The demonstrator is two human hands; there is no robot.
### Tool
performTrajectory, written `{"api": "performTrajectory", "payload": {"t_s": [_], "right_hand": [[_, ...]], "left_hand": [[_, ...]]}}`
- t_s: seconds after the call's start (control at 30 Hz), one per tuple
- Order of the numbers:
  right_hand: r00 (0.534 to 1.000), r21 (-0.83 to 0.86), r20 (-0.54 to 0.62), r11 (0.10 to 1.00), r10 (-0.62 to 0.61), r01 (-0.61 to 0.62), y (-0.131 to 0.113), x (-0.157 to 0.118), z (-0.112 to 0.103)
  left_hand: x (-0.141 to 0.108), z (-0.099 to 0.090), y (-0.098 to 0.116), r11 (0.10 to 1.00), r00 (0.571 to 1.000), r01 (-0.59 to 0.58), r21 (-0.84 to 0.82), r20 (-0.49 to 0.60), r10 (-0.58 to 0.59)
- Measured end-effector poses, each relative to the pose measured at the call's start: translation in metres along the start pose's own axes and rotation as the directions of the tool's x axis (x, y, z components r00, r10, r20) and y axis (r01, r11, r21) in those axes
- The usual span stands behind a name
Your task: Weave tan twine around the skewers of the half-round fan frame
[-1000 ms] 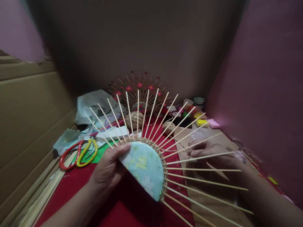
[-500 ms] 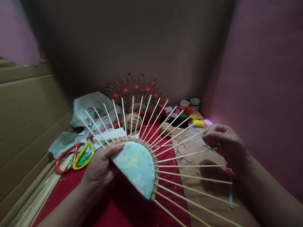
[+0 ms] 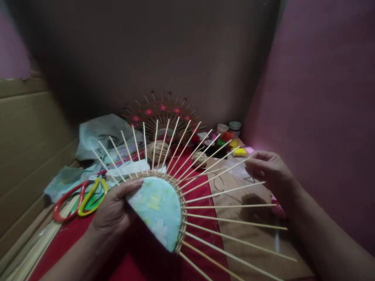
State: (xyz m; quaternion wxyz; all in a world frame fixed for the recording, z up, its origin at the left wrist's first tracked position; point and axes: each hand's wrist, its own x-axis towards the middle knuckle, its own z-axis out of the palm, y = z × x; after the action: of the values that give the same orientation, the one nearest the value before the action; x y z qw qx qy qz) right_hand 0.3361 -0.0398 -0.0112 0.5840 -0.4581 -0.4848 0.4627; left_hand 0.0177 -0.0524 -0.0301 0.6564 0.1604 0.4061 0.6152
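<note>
My left hand (image 3: 113,208) grips the left edge of a half-round fan (image 3: 159,207), thumb on top. Pale blue floral cloth covers its centre, and thin sticks (image 3: 225,191) radiate from the curved edge. A band of woven twine (image 3: 182,210) runs along that edge. Over on the right, my right hand (image 3: 268,168) is closed in a pinch near the tips of the upper-right sticks. A thin strand of twine (image 3: 205,172) runs from the woven band toward it. The exact hold inside those fingertips is hard to see.
Behind the fan lie a large twine ball (image 3: 158,151) and a smaller twine ball (image 3: 199,159). Scissors with red and yellow handles (image 3: 83,212) lie at left. A flower-decorated fan (image 3: 163,108) stands against the back wall. Small jars (image 3: 234,126) stand at back right.
The whole view has shifted, so the fan and background appear further left. My right hand sits slightly farther from the fan's centre; my left hand keeps its grip.
</note>
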Motion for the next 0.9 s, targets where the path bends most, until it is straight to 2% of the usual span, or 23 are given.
{"api": "performTrajectory", "payload": {"t_s": [0.13, 0.3, 0.53, 0.63, 0.77, 0.9], "right_hand": [[0.999, 0.028, 0.044, 0.999, -0.022, 0.02, 0.004, 0.003, -0.006], [0.993, 0.034, 0.121, 0.999, 0.003, -0.007, 0.006, 0.009, -0.014], [0.989, 0.081, 0.045, 0.988, -0.138, 0.134, 0.001, 0.007, -0.016], [0.995, 0.085, 0.004, 0.991, -0.102, 0.102, 0.005, 0.011, -0.015], [0.998, 0.088, -0.055, 0.996, -0.015, 0.02, 0.01, 0.016, -0.012], [0.997, 0.133, -0.081, 0.991, -0.006, 0.016, 0.01, 0.018, -0.01]], "left_hand": [[-0.001, 0.0, 0.001, 0.999, 0.999, 0.052, 0.013, 0.006, -0.052], [-0.002, -0.001, 0.002, 0.998, 0.999, 0.022, 0.055, 0.039, -0.024], [0.0, -0.003, 0.001, 0.993, 0.993, 0.039, 0.108, 0.11, -0.051], [-0.001, -0.006, 0.001, 0.993, 0.99, 0.029, 0.117, 0.134, -0.045], [-0.005, -0.006, 0.001, 0.99, 0.968, 0.03, 0.138, 0.244, -0.063], [-0.007, -0.005, 0.0, 0.987, 0.95, 0.034, 0.158, 0.301, -0.081]]}}
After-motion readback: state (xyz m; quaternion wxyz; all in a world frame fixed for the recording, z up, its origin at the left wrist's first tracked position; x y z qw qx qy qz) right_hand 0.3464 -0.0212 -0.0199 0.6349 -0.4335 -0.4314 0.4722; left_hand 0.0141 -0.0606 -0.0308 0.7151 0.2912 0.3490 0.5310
